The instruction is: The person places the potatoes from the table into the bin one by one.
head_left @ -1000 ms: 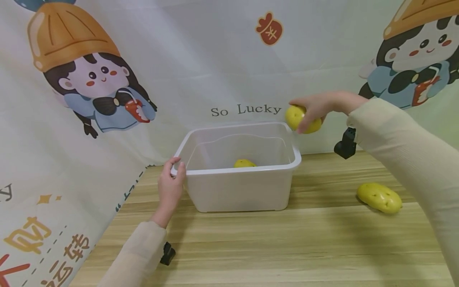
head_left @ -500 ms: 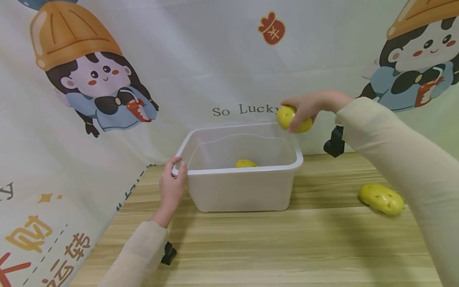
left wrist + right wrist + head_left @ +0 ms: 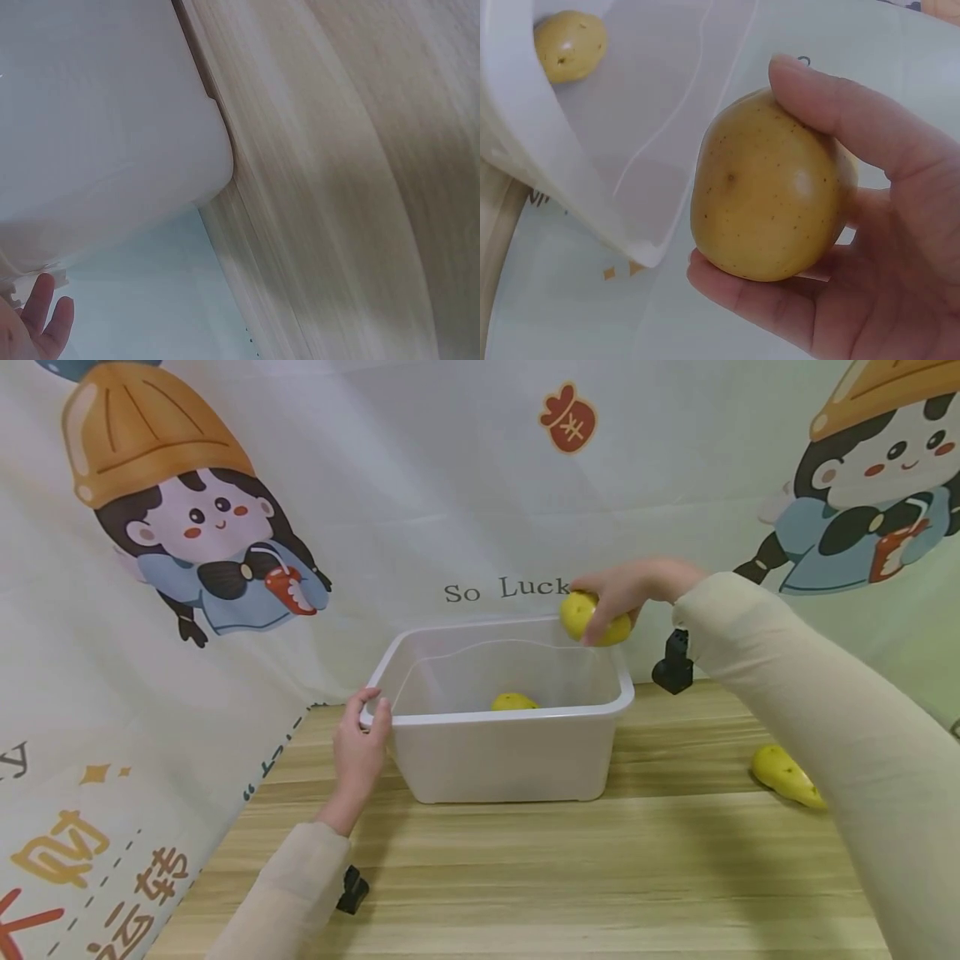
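Note:
A white plastic bin (image 3: 498, 760) stands on the wooden table, with one yellow potato (image 3: 514, 702) visible inside it. My left hand (image 3: 360, 743) grips the bin's left front corner, thumb and fingers over the rim. In the left wrist view only some fingertips (image 3: 56, 319) show beside the bin's wall. My right hand (image 3: 626, 597) holds a second potato (image 3: 769, 191) between thumb and fingers, at the height of the bin's back right rim and overlapping it in the head view. A third potato (image 3: 783, 775) lies on the table to the right, partly hidden by my right sleeve.
The wood-grain table (image 3: 525, 877) extends in front of the bin and to its right. Behind hangs a pale printed cloth (image 3: 420, 485) with cartoon figures, close to the bin's back. A black wrist camera (image 3: 673, 664) hangs under my right sleeve.
My right hand has moved left with its potato, from beside the bin to over its back right corner. My sleeve now covers part of the potato on the table. The left hand keeps its hold.

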The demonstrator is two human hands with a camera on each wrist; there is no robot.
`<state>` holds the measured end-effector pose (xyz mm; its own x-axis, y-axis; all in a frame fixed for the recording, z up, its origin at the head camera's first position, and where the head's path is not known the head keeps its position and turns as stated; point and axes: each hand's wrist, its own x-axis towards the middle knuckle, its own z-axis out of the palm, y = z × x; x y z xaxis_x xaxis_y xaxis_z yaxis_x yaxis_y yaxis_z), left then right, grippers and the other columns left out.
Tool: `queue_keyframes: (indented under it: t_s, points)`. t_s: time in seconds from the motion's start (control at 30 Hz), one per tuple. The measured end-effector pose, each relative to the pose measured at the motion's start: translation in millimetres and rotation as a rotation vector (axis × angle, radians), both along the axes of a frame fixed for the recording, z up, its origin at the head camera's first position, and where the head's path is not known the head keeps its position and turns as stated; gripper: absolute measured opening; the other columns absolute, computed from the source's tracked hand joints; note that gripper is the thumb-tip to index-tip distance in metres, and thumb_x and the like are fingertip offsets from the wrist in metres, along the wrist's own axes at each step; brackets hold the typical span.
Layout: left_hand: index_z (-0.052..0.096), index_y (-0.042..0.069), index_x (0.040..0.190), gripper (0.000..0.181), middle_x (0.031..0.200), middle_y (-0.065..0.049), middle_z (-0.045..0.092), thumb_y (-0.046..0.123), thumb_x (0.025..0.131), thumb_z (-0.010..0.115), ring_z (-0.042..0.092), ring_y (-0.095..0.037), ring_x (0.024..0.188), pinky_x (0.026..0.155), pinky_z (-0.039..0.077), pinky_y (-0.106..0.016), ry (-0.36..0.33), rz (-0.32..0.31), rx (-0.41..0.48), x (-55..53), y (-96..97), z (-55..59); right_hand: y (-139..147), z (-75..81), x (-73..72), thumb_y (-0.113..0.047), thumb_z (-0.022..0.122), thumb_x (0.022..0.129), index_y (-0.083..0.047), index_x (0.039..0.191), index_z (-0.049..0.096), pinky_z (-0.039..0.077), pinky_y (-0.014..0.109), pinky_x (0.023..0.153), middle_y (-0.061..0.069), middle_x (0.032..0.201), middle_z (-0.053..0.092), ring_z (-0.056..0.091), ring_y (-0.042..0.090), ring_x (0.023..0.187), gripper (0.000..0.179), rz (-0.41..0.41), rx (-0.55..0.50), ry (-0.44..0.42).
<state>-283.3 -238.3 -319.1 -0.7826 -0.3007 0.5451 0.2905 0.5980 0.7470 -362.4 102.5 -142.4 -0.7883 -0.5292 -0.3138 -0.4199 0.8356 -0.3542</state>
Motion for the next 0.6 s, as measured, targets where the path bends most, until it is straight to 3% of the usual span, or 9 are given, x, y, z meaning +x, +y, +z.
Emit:
queue_keyframes:
  t_s: [0.3, 0.47, 0.6]
  points:
    - [0.055, 0.004, 0.119, 0.037, 0.118, -0.018, 0.058, 0.027, 0.09, 0.05, 0.045, -0.007, 0.059, 0.05, 0.038, -0.017, 0.015, 0.001, -0.001, -0.5, -1.3, -0.7, -16, -7.1, -3.8, -0.027, 0.066, 0.078, -0.008, 0.147, 0.007, 0.048, 0.032, 0.076, 0.016, 0.133, 0.03, 0.046, 0.025, 0.099, 0.093, 0.014, -0.005, -0.013]
    - [0.055, 0.004, 0.119, 0.037, 0.1, -0.02, 0.061, 0.026, 0.09, 0.05, 0.045, -0.006, 0.057, 0.048, 0.038, -0.018, 0.021, -0.001, -0.01, -0.5, -1.3, -0.8, -25, -11.2, -2.4, -0.029, 0.068, 0.077, -0.009, 0.146, 0.01, 0.05, 0.03, 0.075, 0.015, 0.134, 0.031, 0.048, 0.024, 0.099, 0.092, 0.007, 0.004, -0.007]
    - [0.055, 0.003, 0.119, 0.037, 0.108, -0.02, 0.06, 0.026, 0.09, 0.05, 0.046, -0.01, 0.059, 0.05, 0.039, -0.019, 0.024, -0.003, -0.009, 0.7, -0.2, 0.0, -31, -15.2, -3.6, -0.029, 0.068, 0.077, -0.011, 0.146, 0.013, 0.05, 0.03, 0.076, 0.015, 0.133, 0.032, 0.049, 0.024, 0.099, 0.091, 0.005, 0.005, -0.004]
